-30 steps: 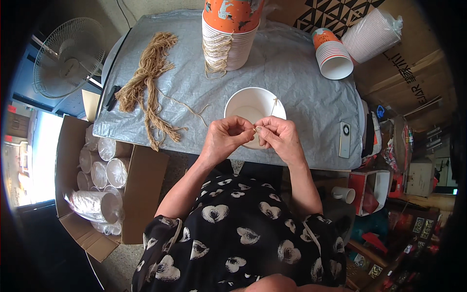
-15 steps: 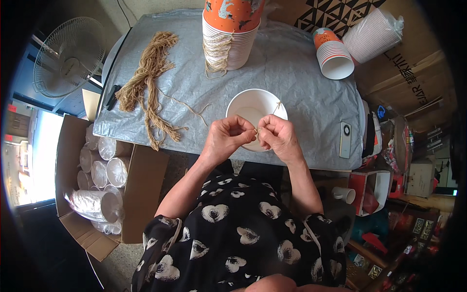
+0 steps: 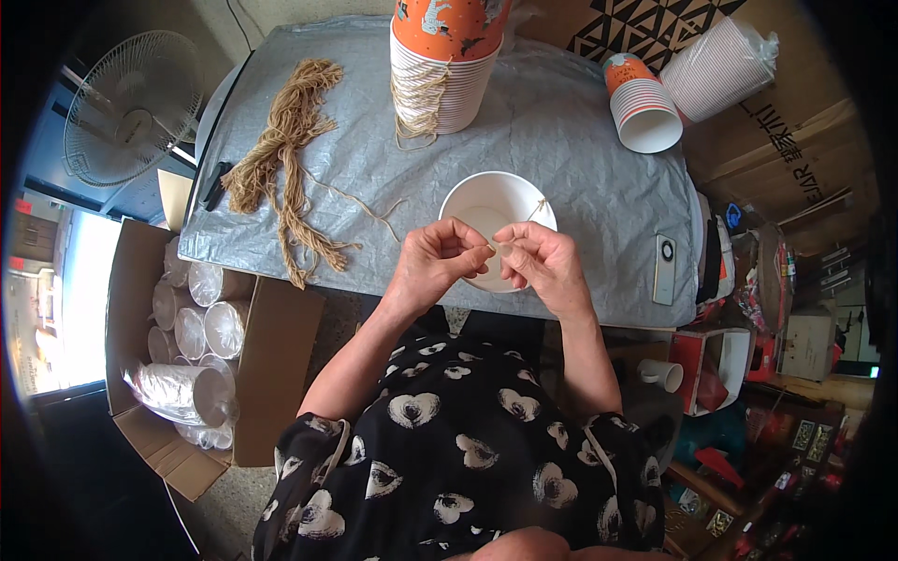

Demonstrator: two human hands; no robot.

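White cup at table edge; both hands' grip prob. on twine.

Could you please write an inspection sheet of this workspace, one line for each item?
Surface: table under a grey wrinkled cover.
Job's things: white paper cup, thin twine at its rim.
Clutter: twine bundle, cup stack, two lying cup stacks, small white device.
Hands: left hand and right hand pinch the twine at the cup.
Cables: dark cable behind the table.
Surroundings: fan, carton of wrapped cups.
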